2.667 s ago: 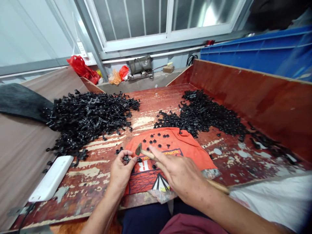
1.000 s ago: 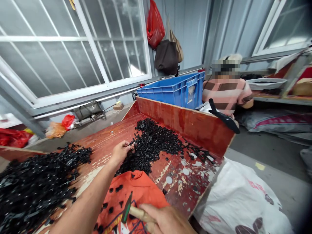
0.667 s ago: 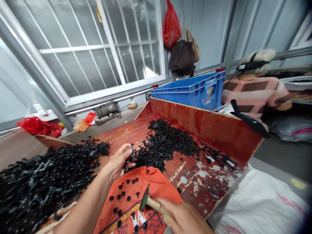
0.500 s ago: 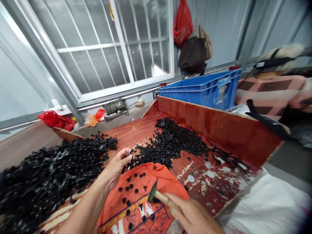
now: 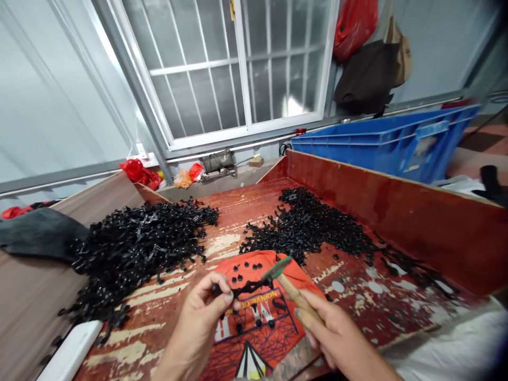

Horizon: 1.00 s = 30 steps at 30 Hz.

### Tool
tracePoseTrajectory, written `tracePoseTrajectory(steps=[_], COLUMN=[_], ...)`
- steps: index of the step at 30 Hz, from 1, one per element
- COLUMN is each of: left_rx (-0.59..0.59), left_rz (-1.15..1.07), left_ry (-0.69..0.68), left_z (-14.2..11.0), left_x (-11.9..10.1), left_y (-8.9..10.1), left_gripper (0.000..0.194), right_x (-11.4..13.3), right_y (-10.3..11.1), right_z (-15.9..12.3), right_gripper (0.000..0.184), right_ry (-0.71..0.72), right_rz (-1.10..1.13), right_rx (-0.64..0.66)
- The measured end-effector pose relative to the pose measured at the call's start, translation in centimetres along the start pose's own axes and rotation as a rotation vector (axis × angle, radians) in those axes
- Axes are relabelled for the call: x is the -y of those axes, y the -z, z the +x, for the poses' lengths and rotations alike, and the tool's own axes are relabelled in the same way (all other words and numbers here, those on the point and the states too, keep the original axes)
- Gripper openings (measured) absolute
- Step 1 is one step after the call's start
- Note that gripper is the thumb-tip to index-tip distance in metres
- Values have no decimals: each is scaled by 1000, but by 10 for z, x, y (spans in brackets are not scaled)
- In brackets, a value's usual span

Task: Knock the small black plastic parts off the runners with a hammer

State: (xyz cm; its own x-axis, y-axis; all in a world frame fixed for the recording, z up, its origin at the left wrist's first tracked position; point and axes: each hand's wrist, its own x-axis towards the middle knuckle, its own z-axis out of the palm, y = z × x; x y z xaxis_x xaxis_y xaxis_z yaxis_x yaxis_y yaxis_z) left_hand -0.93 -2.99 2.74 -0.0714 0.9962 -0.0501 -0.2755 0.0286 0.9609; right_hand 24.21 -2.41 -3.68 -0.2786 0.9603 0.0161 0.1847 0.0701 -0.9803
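My left hand [image 5: 210, 301] pinches one end of a slim black plastic piece [image 5: 251, 287] with knobbed ends. This piece stretches rightward over the orange printed cloth [image 5: 234, 346], and its far end sits just under the hammer head. In my right hand [image 5: 331, 328] is a small hammer [image 5: 296, 292] with a wooden handle and a green-and-dark head, gripped along the handle. Whether the hammer head touches the piece I cannot tell. Several small round black parts [image 5: 259, 323] lie loose on the cloth. A metal bar [image 5: 297, 360] shows below my right hand.
Heaps of black plastic pieces lie at left [image 5: 143, 238] and right [image 5: 313, 222] on the worn red wooden tray [image 5: 226, 243]. Its raised side board [image 5: 397, 206] runs along the right. Beyond stands a blue crate [image 5: 357, 151]. A white slab-shaped object [image 5: 71, 352] lies front left.
The view has swung left. My left hand has come back from the right heap toward me with a black piece, which now lies out beneath the hammer head. My right hand still grips the hammer.
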Motion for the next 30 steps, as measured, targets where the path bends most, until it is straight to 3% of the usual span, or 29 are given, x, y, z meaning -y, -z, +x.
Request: tracePoseTrajectory(steps=[4,9,11,14,16,20,23,30], left_rx=[12,42,-35,-212,-290,-357,-348,-101], left_rz=[239,473,530,631,546,-52,-273,-258], left_ry=[-195,-208,-238,-276,-197,95,264,431], left_z=[-12,-21,-21,-19,-18,-23,-31,-29], left_x=[8,12,13,18,23,40,49,39], left_y=[-1,-2,-1,0,-3,-11,-12,-7], left_gripper=[13,12,14,27,49,87,81,59], right_x=[27,44,45,43,42,38,32,21], right_y=[-17,-25,-27,-35,-43,-56,-59,-64], right_z=[9,12,8,1,-2,-5,-10,-19], right_gripper=[51,53,50,46,40,23,13,10], right_ry=[-86,-118,-120,-126,-121,-18,124,479], right_rz=[235,397,396,352,291,51,-151,-378], right_rx=[46,146,189,154,92,-30,-50,180])
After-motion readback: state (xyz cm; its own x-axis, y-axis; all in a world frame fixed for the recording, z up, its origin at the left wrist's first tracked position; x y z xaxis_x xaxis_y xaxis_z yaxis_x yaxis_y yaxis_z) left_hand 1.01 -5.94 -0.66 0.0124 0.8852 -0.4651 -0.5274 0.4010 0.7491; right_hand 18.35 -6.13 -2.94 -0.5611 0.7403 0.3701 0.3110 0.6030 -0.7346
